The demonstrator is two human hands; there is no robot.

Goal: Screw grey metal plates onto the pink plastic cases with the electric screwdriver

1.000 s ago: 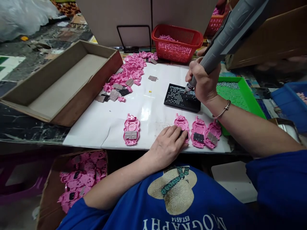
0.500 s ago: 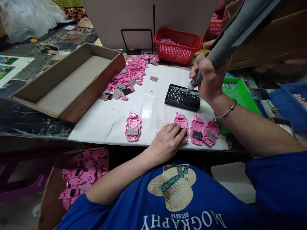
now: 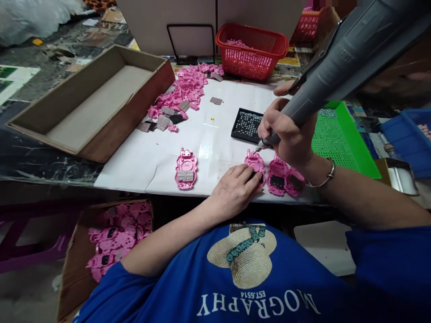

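My right hand (image 3: 289, 130) is wrapped round a grey electric screwdriver (image 3: 323, 80), its tip at the upper edge of a pink shell (image 3: 255, 162). Fingers of my left hand (image 3: 234, 188) press on the lower part of that shell, over a dark plate that is mostly hidden. Just right of it lie two more pink shells, one with a black plate (image 3: 276, 181). Farther left on the white sheet is a pink shell with a grey plate (image 3: 186, 176). Behind my right hand sits a black screw tray (image 3: 247, 125), partly covered by the hand.
A wooden tray (image 3: 124, 116) stands at the left beside a heap of pink parts (image 3: 188, 87). At the back is a red basket (image 3: 249, 58). A green tray (image 3: 346, 143) and a blue bin (image 3: 404, 134) are on the right. Below left, a cardboard box (image 3: 72, 269) holds pink shells.
My right hand has brought the screwdriver from the black screw tray down to the pink shell under my left hand. My left hand stays on that shell. The view has shifted slightly.
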